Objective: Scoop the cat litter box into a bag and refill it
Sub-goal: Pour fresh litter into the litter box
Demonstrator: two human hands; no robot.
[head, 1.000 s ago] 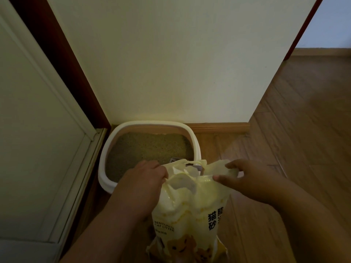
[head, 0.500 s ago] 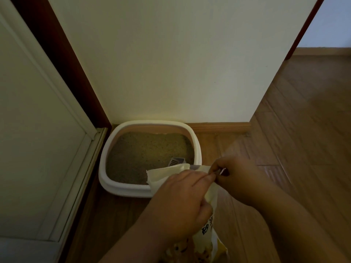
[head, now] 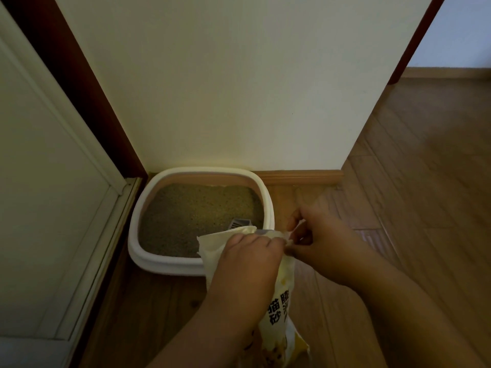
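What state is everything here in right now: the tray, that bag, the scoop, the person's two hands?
litter box: on the floor, holds litter.
scoop: lying in the litter, partly hidden.
litter bag: upright, top bunched together.
left hand: gripping the bag's top.
right hand: pinching the bag's top edge.

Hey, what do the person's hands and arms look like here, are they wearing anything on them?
Both the left hand and the right hand are bare, with no gloves, rings or watch visible. Both forearms are bare too, and no sleeve shows anywhere in view.
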